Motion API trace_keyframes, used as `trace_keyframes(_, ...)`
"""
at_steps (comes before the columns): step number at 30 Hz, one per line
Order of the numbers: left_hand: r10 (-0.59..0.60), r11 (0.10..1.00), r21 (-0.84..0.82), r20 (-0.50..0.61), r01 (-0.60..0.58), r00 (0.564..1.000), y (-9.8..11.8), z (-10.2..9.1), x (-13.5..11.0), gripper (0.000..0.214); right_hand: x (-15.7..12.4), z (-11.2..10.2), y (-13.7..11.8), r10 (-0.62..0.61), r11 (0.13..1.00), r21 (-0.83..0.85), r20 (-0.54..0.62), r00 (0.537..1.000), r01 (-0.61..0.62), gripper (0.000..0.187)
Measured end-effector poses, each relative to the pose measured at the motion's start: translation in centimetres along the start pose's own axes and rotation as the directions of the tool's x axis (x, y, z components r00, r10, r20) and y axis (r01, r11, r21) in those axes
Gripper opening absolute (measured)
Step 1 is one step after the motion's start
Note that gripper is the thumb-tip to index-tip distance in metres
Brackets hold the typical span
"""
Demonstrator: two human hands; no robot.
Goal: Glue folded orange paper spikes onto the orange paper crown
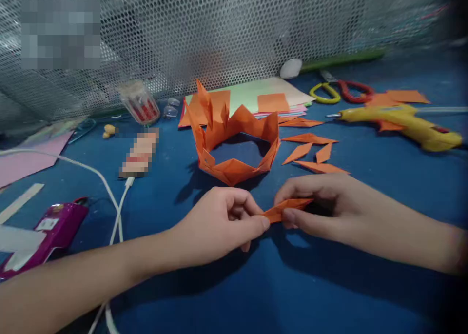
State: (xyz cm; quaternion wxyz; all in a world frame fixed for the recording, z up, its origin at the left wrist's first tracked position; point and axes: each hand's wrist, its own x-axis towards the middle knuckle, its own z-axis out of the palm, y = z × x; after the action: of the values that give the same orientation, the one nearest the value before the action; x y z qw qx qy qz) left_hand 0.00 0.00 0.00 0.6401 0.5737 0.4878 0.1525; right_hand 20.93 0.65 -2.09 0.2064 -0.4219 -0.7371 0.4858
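Observation:
My left hand (223, 224) and my right hand (321, 205) both pinch one small folded orange paper piece (285, 208) between them, low over the blue table (256, 285). Just behind the hands stands an orange ring of joined folded paper units (234, 139), with taller points at its back left. Several loose folded orange pieces (310, 151) lie to the right of the ring.
A yellow glue gun (405, 122) lies at the right, with scissors (338, 91) behind it. A stack of coloured paper sheets (256, 97) sits against the mesh wall (219, 36). A white cable (117, 212), a magenta case (51, 229) and a small jar (141, 102) are at the left.

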Motion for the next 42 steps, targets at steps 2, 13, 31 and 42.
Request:
trace_keyframes(2,-0.005,1.000,0.006,-0.004,0.005,1.000,0.0,0.2,0.0,0.025,0.0,0.0,0.1,-0.019,1.000,-0.011,-0.006,1.000,0.019,0.024)
trace_keyframes(13,-0.002,1.000,0.003,-0.026,0.002,1.000,-0.3,0.1,-0.1,0.023,0.1,-0.3,0.6,-0.048,0.999,-0.004,-0.109,0.993,0.048,0.028)
trace_keyframes(31,0.057,0.985,-0.161,0.024,-0.053,0.998,-1.1,-0.3,0.6,0.020,0.9,-2.2,1.7,-0.074,0.997,-0.025,-0.504,0.861,0.071,0.050)
trace_keyframes(42,0.132,0.971,-0.210,0.057,-0.117,0.990,-1.5,-0.3,0.7,0.028,0.7,-3.1,1.9,-0.079,0.994,0.024,-0.557,0.827,0.111,0.048)
